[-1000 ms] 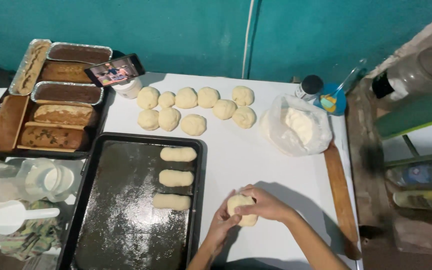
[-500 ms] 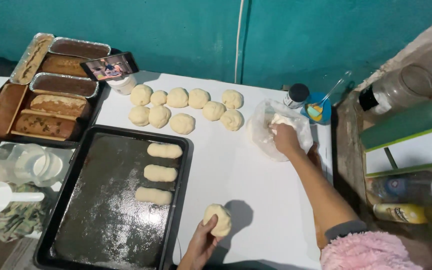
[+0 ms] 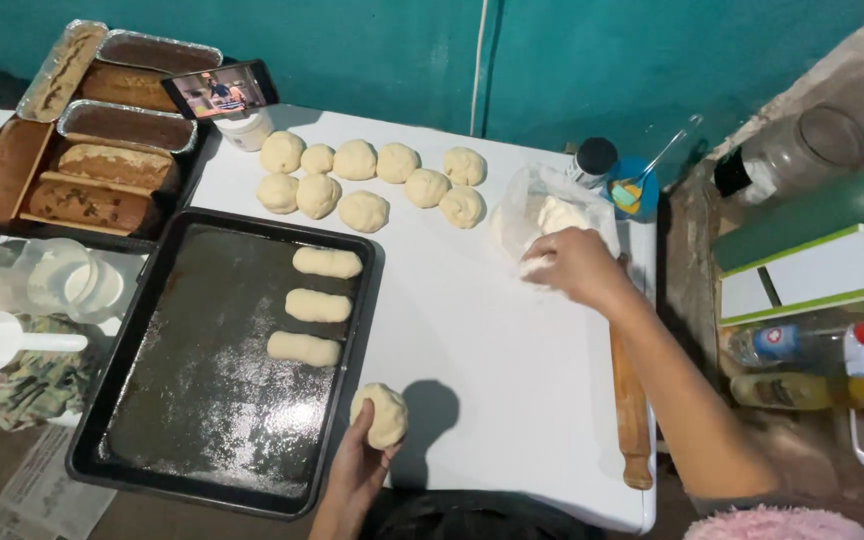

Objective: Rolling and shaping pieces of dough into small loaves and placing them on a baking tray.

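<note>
My left hand holds a round ball of dough near the front edge of the white table, beside the black baking tray. Three shaped dough logs lie in a column on that tray. My right hand is closed just outside the clear plastic bag of flour at the table's right, fingers pinched together; whether it carries flour I cannot tell. Several round dough balls sit in two rows at the back of the table.
A wooden rolling pin lies along the table's right edge. A dark-lidded jar and a blue cup with a spoon stand behind the bag. Baked loaves in tins and a phone sit at back left.
Both hands were shaping the dough ball together. My right hand then reached into the flour bag and has now drawn back out; my left hand keeps the ball.
</note>
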